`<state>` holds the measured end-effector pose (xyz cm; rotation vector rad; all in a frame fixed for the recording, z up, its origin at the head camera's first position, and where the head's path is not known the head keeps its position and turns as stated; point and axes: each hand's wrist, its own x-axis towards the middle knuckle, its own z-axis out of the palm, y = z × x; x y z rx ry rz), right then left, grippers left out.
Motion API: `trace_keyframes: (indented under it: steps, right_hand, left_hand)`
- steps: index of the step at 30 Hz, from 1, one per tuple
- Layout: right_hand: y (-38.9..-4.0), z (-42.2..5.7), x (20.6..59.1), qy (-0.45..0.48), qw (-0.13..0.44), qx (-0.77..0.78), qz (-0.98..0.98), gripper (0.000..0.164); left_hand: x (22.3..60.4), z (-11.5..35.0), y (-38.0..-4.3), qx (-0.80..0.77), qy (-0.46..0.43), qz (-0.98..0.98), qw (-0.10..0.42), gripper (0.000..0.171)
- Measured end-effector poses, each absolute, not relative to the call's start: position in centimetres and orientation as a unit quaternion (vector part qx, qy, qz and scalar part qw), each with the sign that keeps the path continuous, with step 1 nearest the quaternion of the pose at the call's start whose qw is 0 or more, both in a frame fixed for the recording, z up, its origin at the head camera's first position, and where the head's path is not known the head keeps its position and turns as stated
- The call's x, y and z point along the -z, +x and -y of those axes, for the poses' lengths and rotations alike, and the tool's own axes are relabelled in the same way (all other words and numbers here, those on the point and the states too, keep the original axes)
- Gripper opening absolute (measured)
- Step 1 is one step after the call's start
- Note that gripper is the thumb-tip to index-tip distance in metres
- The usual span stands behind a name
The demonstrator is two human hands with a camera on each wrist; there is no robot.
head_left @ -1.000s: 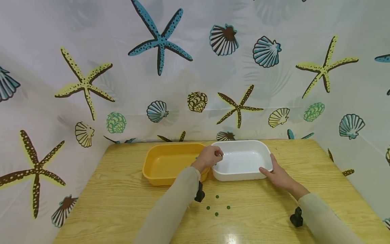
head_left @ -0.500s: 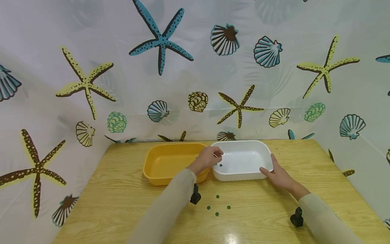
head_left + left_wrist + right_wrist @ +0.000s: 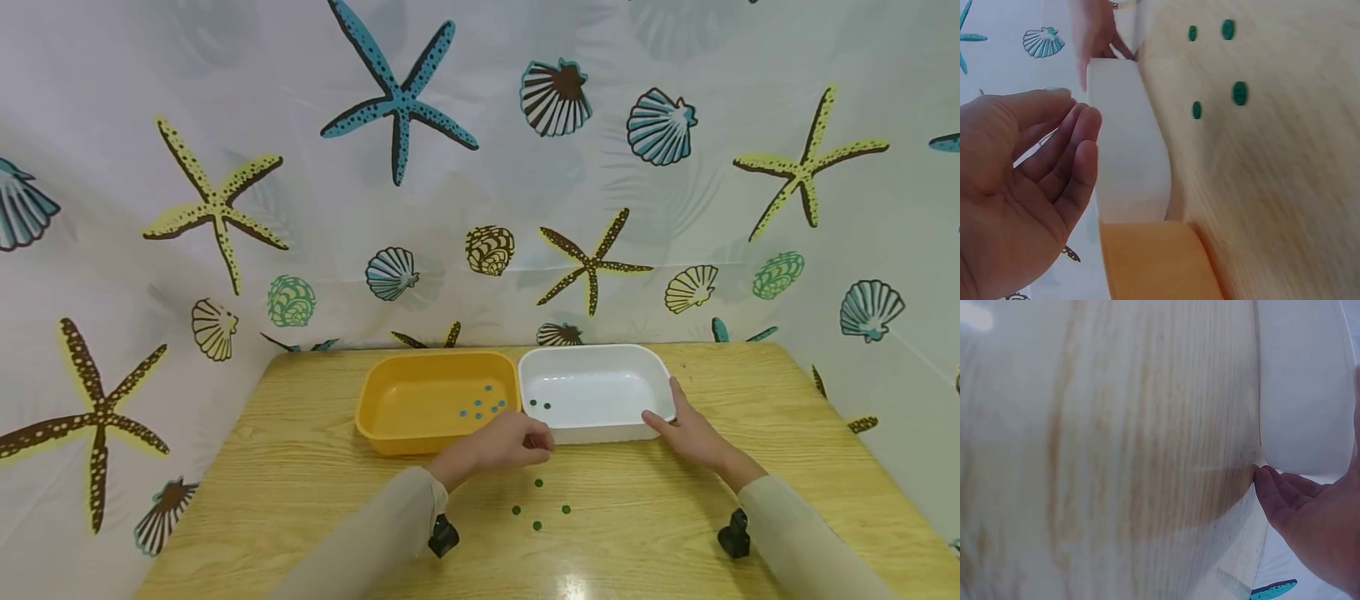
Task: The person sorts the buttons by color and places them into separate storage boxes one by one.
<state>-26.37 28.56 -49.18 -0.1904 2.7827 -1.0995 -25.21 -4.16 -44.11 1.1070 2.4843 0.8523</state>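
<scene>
My left hand hovers in front of the two bins with nothing in its loosely bent fingers; the left wrist view shows its bare palm. Below it on the table lie several small green button-like discs. My right hand holds the front right corner of the white plastic bin, thumb over the rim and fingers against the outer side. Inside that bin, near its left end, are two dark green discs. Several blue discs lie in the right part of the yellow bin.
Both bins stand side by side at the back of the wooden table. Behind and beside it hangs a white curtain printed with starfish and shells. A black wrist camera sits under the left forearm, another under the right.
My left hand has let a green disc fall into the white bin, then drawn back toward the front edge of the bins, uncovering the blue discs. The right hand has stayed on the white bin.
</scene>
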Motion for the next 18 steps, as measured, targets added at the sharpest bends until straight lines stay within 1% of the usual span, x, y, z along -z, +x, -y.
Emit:
trace_keyframes:
  steps: [4, 11, 18]
  right_hand:
    - [-26.4, -28.5, 49.1, -0.062, 0.073, 0.365, -0.926, 0.093]
    - [-26.4, -28.5, 49.3, -0.063, 0.071, 0.364, -0.927, 0.092]
    - [-26.4, -28.5, 49.3, -0.066, 0.069, 0.367, -0.925, 0.094]
  left_hand:
    - [45.0, 5.1, -24.3, -0.255, 0.397, -0.864, 0.176, 0.009]
    - [46.2, 6.4, -23.6, -0.197, 0.41, -0.871, 0.187, 0.012]
    - [47.1, 6.8, -23.5, -0.192, 0.394, -0.871, 0.221, 0.018]
